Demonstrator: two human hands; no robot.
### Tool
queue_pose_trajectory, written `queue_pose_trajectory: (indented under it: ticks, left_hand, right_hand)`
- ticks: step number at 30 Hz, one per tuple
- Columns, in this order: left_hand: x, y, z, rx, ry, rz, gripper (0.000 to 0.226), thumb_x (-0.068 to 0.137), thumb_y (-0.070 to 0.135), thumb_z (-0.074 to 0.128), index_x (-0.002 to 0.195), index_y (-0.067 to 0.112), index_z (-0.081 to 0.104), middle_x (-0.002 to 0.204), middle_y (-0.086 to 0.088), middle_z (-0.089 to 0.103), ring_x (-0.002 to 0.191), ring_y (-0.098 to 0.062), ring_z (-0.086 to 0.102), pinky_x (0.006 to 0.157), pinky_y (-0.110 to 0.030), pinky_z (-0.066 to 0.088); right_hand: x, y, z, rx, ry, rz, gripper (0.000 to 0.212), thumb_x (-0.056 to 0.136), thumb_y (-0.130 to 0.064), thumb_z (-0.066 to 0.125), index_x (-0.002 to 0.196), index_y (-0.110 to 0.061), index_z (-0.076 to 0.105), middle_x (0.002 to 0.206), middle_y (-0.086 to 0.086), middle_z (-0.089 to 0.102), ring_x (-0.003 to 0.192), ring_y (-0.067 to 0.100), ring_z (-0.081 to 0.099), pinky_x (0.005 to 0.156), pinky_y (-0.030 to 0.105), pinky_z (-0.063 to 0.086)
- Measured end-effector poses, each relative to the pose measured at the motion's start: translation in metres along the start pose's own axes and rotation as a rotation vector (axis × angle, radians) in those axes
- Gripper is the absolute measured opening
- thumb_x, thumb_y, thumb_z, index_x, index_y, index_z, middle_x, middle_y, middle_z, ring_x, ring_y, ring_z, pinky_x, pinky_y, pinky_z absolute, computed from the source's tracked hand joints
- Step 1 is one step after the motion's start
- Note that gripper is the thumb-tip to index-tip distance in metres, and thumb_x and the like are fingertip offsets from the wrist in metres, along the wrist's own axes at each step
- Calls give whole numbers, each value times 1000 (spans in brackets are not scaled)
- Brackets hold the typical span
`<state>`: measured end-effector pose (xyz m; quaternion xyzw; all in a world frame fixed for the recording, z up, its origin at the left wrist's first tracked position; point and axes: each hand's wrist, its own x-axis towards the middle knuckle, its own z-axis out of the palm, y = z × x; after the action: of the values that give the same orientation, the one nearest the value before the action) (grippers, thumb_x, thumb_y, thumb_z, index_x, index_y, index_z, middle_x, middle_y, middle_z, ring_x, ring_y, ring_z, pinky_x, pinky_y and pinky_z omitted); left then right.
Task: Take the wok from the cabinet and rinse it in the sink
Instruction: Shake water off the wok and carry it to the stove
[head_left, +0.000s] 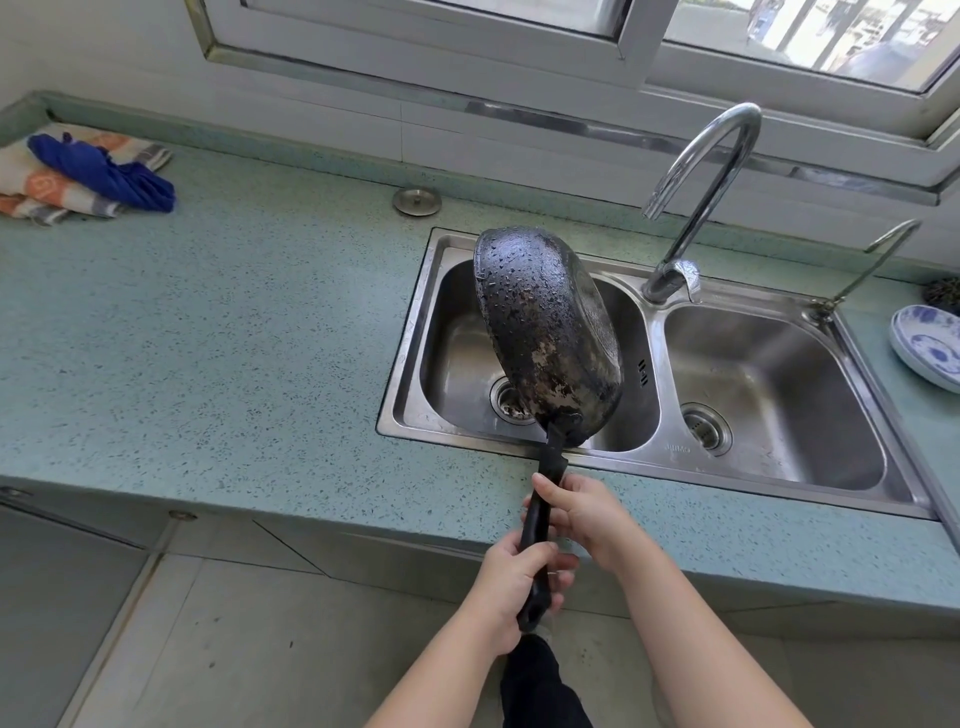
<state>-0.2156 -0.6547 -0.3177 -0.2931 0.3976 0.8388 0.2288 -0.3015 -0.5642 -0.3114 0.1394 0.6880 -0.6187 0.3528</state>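
Over the left sink basin (457, 332) we tip the wok (545, 332) on edge, wet underside facing us, probably to drain. Left hand (511, 587) and right hand (584, 512) both wrap closed around its handle (537, 519). Faucet (701, 171) stands clear right; open counter (208, 322) left.

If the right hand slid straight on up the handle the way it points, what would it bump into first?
Probably the wok bowl itself: the right hand grips the handle, which leads straight to it above the left sink basin.
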Motion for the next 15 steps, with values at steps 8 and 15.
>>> queue_pose_trajectory:
  ticks: [8,15]
  left_hand:
    - [-1,1,0,0,1,-2,13,91,5,51,96,15,57,66,-5,69,48,-10,58,43,-21,42]
    - [-4,2,2,28,-4,17,15,90,2,52,94,15,58,66,-6,69,48,-11,57,43,-21,40]
  right_hand:
    - [1,1,0,5,12,3,12,89,-20,59,86,-9,56,81,11,66,75,27,66,63,29,53]
    - [-2,0,3,2,38,-27,11,89,-16,59,87,-6,55,77,10,64,67,23,65,58,26,55]
